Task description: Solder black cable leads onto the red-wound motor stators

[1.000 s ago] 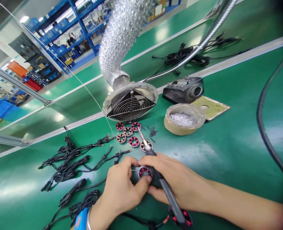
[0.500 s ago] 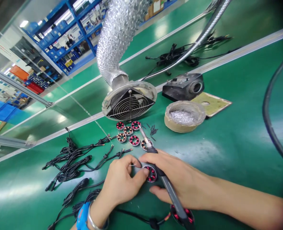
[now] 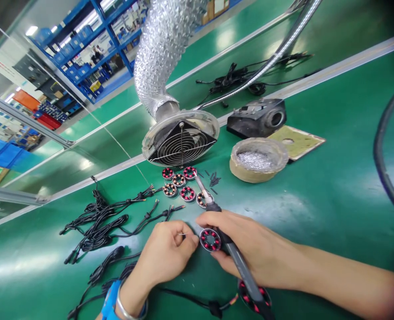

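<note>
My right hand [image 3: 250, 246] is closed round the dark handle of a soldering iron [image 3: 232, 253], whose metal tip points away toward the fan. Its fingers also steady a small round stator [image 3: 210, 239] with red and copper coils. My left hand [image 3: 166, 255] is pinched on a thin wire at the stator's left side. A blue wristband and a metal bangle sit on my left wrist.
Several more stators [image 3: 182, 184] lie in a cluster before a fume fan [image 3: 180, 138] on a foil duct [image 3: 165, 44]. Black cable bundles [image 3: 100, 222] sprawl left. A bowl of solder scraps [image 3: 259, 159], a black iron stand [image 3: 257, 118] and a sponge pad [image 3: 299, 141] sit right. Another stator [image 3: 253, 295] lies under my right wrist.
The stator has come out from under my left thumb and now shows whole. My left hand has slid slightly left and pinched at its edge. The view has shifted a little.
</note>
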A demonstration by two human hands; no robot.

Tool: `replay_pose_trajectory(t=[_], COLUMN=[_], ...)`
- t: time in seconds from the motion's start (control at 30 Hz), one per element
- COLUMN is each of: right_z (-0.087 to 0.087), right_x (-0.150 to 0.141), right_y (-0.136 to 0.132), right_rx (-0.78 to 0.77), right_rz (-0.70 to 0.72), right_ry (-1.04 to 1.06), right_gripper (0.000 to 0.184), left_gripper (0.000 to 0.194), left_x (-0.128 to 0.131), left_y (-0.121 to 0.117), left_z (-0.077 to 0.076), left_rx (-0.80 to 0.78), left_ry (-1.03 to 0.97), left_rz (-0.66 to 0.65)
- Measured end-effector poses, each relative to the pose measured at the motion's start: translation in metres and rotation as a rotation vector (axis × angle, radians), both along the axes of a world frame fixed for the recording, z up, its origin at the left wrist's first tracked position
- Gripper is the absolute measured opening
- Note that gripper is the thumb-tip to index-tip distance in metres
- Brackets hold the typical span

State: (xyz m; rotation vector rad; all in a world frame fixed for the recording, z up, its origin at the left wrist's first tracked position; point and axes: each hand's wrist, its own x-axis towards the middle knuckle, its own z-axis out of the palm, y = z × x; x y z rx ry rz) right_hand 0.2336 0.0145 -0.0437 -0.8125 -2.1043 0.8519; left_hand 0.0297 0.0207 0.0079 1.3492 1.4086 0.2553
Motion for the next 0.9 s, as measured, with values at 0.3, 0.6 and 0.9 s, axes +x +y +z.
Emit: replay_pose_trajectory(t=[0.3,0.6,0.9], right_z=[0.001,-0.006,-0.007], right_x=[0.0,0.003,0.005], right_y=[0.001,0.005,0.014], right_rx=[0.025,0.105,0.225], right_rz=[-0.01,-0.069,-0.123], right_ry=[0.009,0.007,0.014], right_gripper=[0.052,0.049,0.053], left_gripper=[0.032,0.038,0.015], left_x=[-0.001,-0.023,-0.037], left_y=[-0.001,-0.001,0.005], left_z=[0.007,0.026,0.021], left_rx=[-0.046,-0.03,0.373], left_ry=[-0.071,-0.11,0.758], left_rz=[-0.009,0.047,-0.11])
